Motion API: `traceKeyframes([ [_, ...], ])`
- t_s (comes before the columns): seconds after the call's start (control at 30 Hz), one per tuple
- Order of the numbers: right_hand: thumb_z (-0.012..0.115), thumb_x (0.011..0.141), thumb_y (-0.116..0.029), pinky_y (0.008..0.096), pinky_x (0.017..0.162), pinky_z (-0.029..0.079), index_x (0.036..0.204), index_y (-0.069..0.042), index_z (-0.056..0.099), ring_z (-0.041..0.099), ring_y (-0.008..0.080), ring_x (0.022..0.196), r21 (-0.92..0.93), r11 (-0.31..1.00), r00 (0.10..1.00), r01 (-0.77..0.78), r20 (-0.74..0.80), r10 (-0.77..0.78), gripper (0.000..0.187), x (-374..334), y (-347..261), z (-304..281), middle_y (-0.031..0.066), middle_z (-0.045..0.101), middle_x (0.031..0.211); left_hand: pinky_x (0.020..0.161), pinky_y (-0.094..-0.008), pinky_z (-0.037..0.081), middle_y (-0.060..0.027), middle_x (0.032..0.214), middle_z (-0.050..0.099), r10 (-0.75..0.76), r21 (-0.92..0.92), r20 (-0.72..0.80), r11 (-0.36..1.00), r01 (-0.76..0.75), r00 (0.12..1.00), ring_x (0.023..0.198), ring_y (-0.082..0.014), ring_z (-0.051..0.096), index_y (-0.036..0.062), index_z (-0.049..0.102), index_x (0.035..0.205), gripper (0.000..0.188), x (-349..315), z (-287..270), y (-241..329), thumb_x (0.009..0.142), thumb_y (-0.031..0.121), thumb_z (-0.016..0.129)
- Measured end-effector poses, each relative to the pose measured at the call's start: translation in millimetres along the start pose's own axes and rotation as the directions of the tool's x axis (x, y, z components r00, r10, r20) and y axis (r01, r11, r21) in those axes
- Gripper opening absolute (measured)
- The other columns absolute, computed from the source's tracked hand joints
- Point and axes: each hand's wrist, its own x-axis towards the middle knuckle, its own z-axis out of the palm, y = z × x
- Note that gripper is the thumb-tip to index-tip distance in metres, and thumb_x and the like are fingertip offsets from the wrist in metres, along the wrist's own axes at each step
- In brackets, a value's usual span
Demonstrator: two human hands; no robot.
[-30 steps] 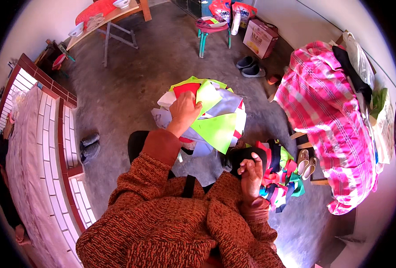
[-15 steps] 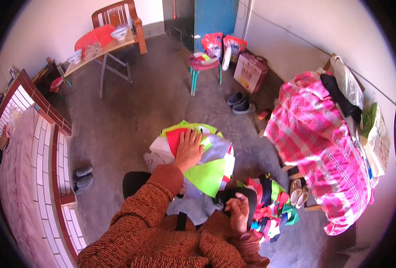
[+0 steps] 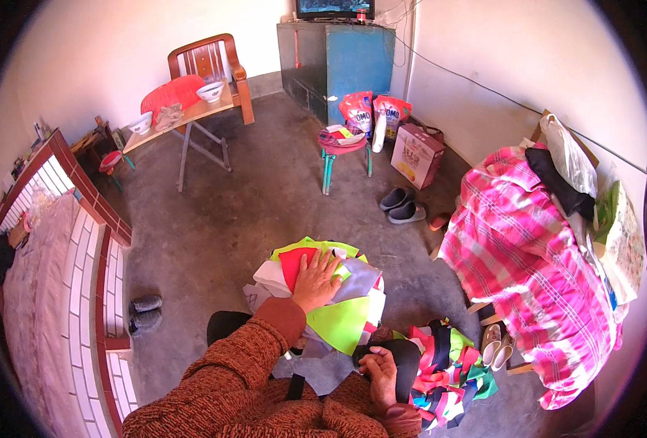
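My left hand (image 3: 317,282) lies flat, fingers stretched out, on top of a rounded heap of fabric pieces (image 3: 341,325) in front of me. Lime green, red, white and grey pieces show in it. Over my dark-clad right knee, my right hand (image 3: 380,371) is closed with its fingers curled; whatever may be inside them is hidden. Beside that knee, on the floor, is a pile of smaller fabric scraps (image 3: 447,372) in red, green, black, white and teal.
Pink checked cloth (image 3: 524,270) covers something low at the right, with light shoes (image 3: 495,345) beside it. Dark clogs (image 3: 403,206), a carton (image 3: 418,155) and a stool (image 3: 343,142) stand farther off. At the left are grey slippers (image 3: 146,314) and a folding table (image 3: 181,120).
The view has tilted up, showing a screen on the blue cabinet. My left hand stays on the fabric heap. My right hand's fingers have curled in more.
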Motion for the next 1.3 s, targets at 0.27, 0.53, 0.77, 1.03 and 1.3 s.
traceKeyframes([
  [0.27, 0.053, 0.087, -0.004, 0.0233, 0.065, 0.043, 0.111, -0.002, 0.047, 0.054, 0.0118, 0.067, -0.02, 1.0, 1.0, -0.007, -0.005, 0.007, 0.025, -0.4, 0.9, -3.4, 0.0081, 0.059, 0.084, 0.104, -0.0564, 0.018, -0.0124, 0.137, 0.041, 0.001, 0.042, 0.037, 0.999, -0.002, 0.999, 0.13, -0.0311, 0.032, 0.013, 0.044, 0.13, 0.05, -0.4, -0.6, -1.0, 0.087, 0.037, 0.044],
  [0.53, 0.055, 0.088, -0.007, 0.0244, 0.066, 0.043, 0.113, -0.002, 0.046, 0.055, 0.013, 0.071, -0.066, 0.998, 0.999, 0.01, 0.04, -0.007, 0.027, -1.1, 2.4, -4.3, 0.0085, 0.059, 0.086, 0.105, -0.0564, 0.017, -0.0128, 0.138, 0.04, -0.022, 0.036, 0.07, 0.999, 0.02, 0.997, 0.13, -0.0327, 0.031, 0.0141, 0.043, 0.131, 0.049, 4.0, -1.2, -2.4, 0.086, 0.035, 0.047],
  [0.77, 0.052, 0.091, -0.009, 0.0239, 0.068, 0.044, 0.116, -0.004, 0.044, 0.053, 0.0113, 0.077, -0.068, 0.998, 0.997, 0.014, 0.078, -0.009, 0.027, -0.9, 12.1, -18.2, 0.005, 0.057, 0.087, 0.106, -0.0555, 0.018, -0.011, 0.139, 0.04, 0.007, 0.078, 0.054, 0.997, -0.012, 0.998, 0.132, -0.031, 0.03, 0.0122, 0.045, 0.129, 0.049, 5.4, 17.9, -4.0, 0.085, 0.034, 0.048],
  [1.03, 0.053, 0.09, -0.007, 0.0248, 0.07, 0.045, 0.114, -0.004, 0.046, 0.052, 0.0107, 0.079, -0.043, 0.996, 0.993, 0.083, 0.093, -0.078, 0.025, 1.0, 13.9, -14.0, 0.0041, 0.054, 0.088, 0.106, -0.0543, 0.018, -0.0075, 0.142, 0.036, -0.026, 0.148, 0.146, 0.989, 0.004, 0.989, 0.134, -0.0287, 0.027, 0.0169, 0.035, 0.137, 0.053, 7.9, 14.0, -6.7, 0.089, 0.038, 0.039],
  [1.3, 0.053, 0.088, -0.004, 0.0251, 0.068, 0.044, 0.114, -0.003, 0.046, 0.051, 0.01, 0.074, -0.062, 0.996, 0.993, 0.066, 0.1, -0.059, 0.027, -3.2, 8.3, -13.2, 0.004, 0.054, 0.084, 0.105, -0.0547, 0.019, -0.0076, 0.142, 0.036, -0.01, 0.179, 0.154, 0.984, -0.018, 0.988, 0.132, -0.0281, 0.03, 0.0162, 0.036, 0.137, 0.053, 9.1, 20.4, -9.5, 0.09, 0.041, 0.036],
])
